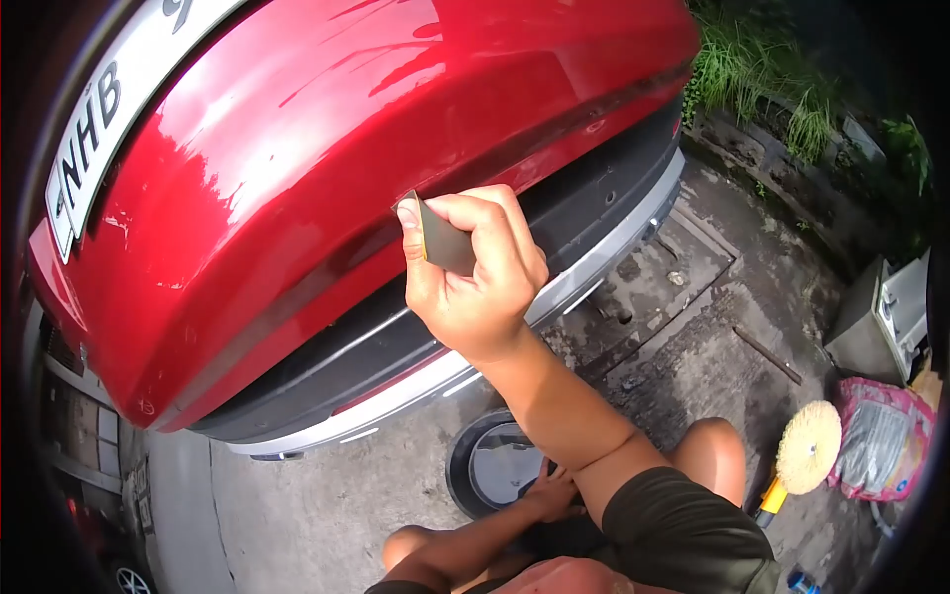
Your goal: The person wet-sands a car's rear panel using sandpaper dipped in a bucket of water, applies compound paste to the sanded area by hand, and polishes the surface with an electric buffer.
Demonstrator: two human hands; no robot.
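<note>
My right hand (480,262) is closed around a folded grey-green piece of sandpaper (447,243), pinched between thumb and fingers. The sheet's tip touches or nearly touches the lower edge of a glossy red car panel (297,168). Below the panel runs the car's black and silver bumper (386,376). Low in the view, my left hand (549,495) rests beside the rim of a black basin (460,475) of water. Its visible fingers look loosely stretched out and hold nothing I can see; my right arm partly covers that area.
A polisher with a cream wool pad (807,445) stands at the right, by a pink bag (886,436). A grey container (876,322) and a stick (767,354) lie beyond. Grass (762,84) grows along a low kerb. The licence plate (109,109) is at upper left.
</note>
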